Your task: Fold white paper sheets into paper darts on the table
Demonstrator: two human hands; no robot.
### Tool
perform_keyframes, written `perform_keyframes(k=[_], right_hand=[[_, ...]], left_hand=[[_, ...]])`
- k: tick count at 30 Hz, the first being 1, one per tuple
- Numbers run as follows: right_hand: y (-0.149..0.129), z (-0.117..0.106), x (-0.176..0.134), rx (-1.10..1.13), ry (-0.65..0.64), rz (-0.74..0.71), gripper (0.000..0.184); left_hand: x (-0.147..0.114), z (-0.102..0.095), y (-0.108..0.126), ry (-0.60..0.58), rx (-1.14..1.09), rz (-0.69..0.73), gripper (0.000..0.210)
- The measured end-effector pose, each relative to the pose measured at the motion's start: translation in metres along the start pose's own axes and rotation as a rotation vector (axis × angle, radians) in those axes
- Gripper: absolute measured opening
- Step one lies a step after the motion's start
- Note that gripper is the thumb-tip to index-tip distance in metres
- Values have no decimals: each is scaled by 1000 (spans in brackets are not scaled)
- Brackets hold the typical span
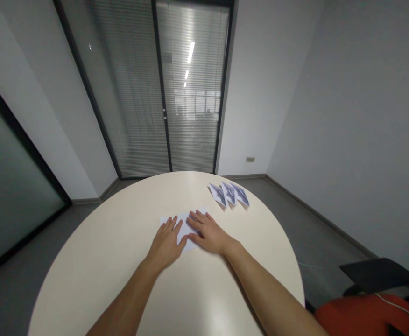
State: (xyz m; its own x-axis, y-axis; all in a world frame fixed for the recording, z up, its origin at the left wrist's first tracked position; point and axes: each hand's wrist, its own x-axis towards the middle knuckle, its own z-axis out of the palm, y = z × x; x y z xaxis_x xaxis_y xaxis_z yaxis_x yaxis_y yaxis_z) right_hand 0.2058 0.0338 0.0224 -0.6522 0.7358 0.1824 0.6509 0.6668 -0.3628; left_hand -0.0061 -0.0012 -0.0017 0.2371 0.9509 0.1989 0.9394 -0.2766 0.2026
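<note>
A white sheet of paper (185, 224) lies flat on the round cream table (120, 242). On its left part rests my left hand (168, 242), palm down with the fingers stretched out. My right hand (207, 233) presses flat on the right part, its fingers spread and pointing up and left. The thumbs nearly meet near the paper's lower middle. Both hands cover much of the sheet, so its full outline is hidden. Beyond my right hand, three folded paper pieces (229, 194) overlap in a row near the table's far right edge.
A red chair seat (351, 317) with a black armrest (377, 273) stands at the lower right, beside the table. A thin pale cable (397, 305) crosses the chair. Glass panels with blinds (193, 135) and a grey wall (358, 121) close off the room behind.
</note>
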Motion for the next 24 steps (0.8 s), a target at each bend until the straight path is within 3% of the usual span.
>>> perform_keyframes(k=[5,10,13,17,20,24], right_hand=[[2,3,-2,8,-39,49,61],[12,0,-4,-55,35,196,57],[12,-4,-3,-89,109,212,46],[9,-6,-1,-35,116,44,41],[9,-3,0,37,62,-101,46],[15,2,0,64,62,-158,58]], left_hand=[[1,-2,3,-13,16,-22,57],[0,-2,3,3,30,-38,54],[-1,-1,1,33,58,-72,52],[0,0,-5,60,100,-129,50],[2,2,-9,76,97,-135,51],[3,2,-11,93,35,-70,50]])
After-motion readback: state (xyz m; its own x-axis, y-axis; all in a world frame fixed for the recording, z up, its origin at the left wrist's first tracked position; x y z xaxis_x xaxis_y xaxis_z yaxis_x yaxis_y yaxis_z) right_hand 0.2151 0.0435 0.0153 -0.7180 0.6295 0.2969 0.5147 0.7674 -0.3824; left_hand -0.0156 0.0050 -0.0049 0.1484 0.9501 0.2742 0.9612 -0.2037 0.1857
